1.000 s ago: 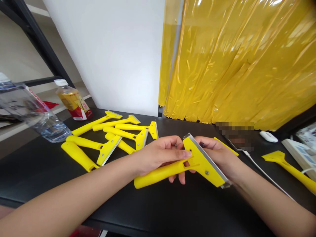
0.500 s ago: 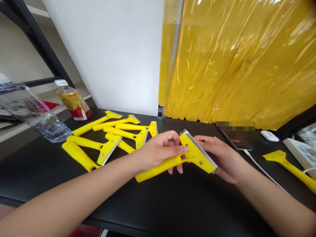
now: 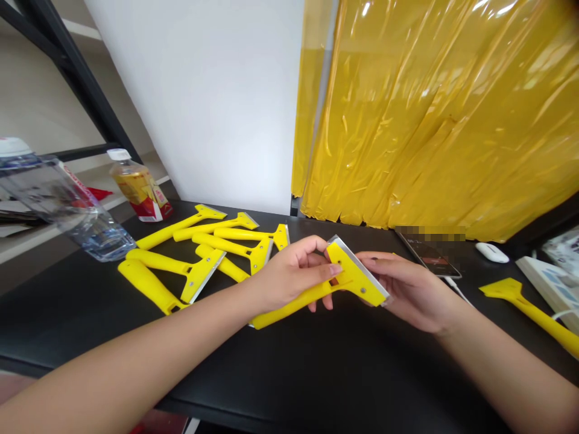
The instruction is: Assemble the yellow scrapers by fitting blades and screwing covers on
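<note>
On the black counter [image 3: 316, 374], right in front of us, we hold a yellow plastic scraper [image 3: 350, 280] up over the top. Our left hand [image 3: 289, 274] is shut tight on it, just where the long handle meets the wide head. The thumb [image 3: 332, 270] lies on top of the head, and the fingers [image 3: 319, 306] curl under it. Our right hand [image 3: 418, 295] is open, with its fingers [image 3: 380, 259] close together and stretched toward the far side of the head. We cannot tell if they touch the scraper or sit just beside it.

A thin metal blade [image 3: 362, 265] runs along the wide end of the scraper. It may be sharp, so it is best to hold the yellow part and keep our skin off that shiny edge. A firm left hand stops the scraper from slipping, and the right hand can then move slowly and with care.

To the left, more yellow scrapers [image 3: 226, 244] lie in a messy pile. One more scraper [image 3: 529, 307] lies by itself on the right, near a white power strip [image 3: 552, 289]. A phone [image 3: 429, 256] sits near the back, in front of a shiny yellow plastic curtain [image 3: 429, 120]. A drink bottle [image 3: 138, 187] and a clear water bottle [image 3: 85, 226] are at the far left.
</note>
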Demonstrator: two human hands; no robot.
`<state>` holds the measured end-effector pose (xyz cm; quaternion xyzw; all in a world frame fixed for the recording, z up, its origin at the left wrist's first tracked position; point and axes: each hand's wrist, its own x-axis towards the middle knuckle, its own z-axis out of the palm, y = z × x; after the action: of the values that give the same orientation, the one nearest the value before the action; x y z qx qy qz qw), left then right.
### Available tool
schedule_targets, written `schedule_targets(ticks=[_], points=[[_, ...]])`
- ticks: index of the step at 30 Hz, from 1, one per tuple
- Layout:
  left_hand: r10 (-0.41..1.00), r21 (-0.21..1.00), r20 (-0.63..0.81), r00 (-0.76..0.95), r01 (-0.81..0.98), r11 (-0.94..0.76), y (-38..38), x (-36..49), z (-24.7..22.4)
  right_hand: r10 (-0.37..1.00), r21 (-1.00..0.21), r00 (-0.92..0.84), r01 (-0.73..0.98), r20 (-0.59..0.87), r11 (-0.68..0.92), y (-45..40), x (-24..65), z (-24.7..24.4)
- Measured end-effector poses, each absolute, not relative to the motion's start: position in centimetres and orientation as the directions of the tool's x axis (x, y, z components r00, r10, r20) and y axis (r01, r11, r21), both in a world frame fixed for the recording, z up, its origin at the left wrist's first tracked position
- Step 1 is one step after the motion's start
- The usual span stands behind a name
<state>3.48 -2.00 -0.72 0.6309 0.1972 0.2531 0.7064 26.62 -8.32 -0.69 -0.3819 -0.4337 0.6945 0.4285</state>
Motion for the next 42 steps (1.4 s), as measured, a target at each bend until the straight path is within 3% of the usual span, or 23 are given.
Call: schedule_targets(ticks=[8, 11, 14, 16, 19, 22, 25, 31, 42], points=[[0.692, 0.99, 0.055, 0.72, -0.128, 0.056, -1.8, 3.5, -0.7, 0.934, -0.918, -0.335, -0.318, -0.123, -0.236, -8.1, 26.4, -0.5], [0.753, 0.988, 0.04, 0.657, -0.141, 0.07, -1.6, 3.4, -0.8, 0.971, -0.959, -0.238, -0.271, -0.022, -0.088, -7.7, 26.5, -0.9], [0.835, 0.979, 0.026, 0.55, -0.182, 0.09, -1.2, 3.4, -1.0, 0.978, -0.977, -0.013, 0.024, 0.21, 0.21, -7.1, 26.8, -1.3], [0.875, 0.976, 0.017, 0.483, -0.198, 0.09, -0.9, 3.5, -1.1, 0.91, -0.856, 0.068, 0.375, 0.409, 0.356, -6.8, 27.2, -1.4], [0.916, 0.977, 0.016, 0.4, -0.201, 0.07, -0.6, 3.5, -1.3, 0.843, -0.596, 0.02, 0.717, 0.537, 0.362, -6.5, 27.8, -1.2], [0.933, 0.978, 0.014, 0.36, -0.201, 0.063, -0.6, 3.6, -1.4, 0.903, -0.522, 0.002, 0.817, 0.429, 0.246, -6.5, 28.2, -1.0], [0.936, 0.979, 0.027, 0.351, -0.197, 0.046, -0.7, 3.5, -1.3, 0.91, -0.522, 0.032, 0.827, 0.414, 0.208, -6.7, 28.2, -0.9], [0.938, 0.985, 0.081, 0.337, -0.173, -0.022, -1.0, 3.6, -1.0, 0.925, -0.719, 0.039, 0.642, 0.378, 0.267, -7.2, 27.3, -1.7], [0.931, 0.987, 0.082, 0.356, -0.157, -0.027, -1.1, 3.5, -0.9, 0.963, -0.808, 0.002, 0.545, 0.268, 0.223, -7.0, 26.4, -2.8]])
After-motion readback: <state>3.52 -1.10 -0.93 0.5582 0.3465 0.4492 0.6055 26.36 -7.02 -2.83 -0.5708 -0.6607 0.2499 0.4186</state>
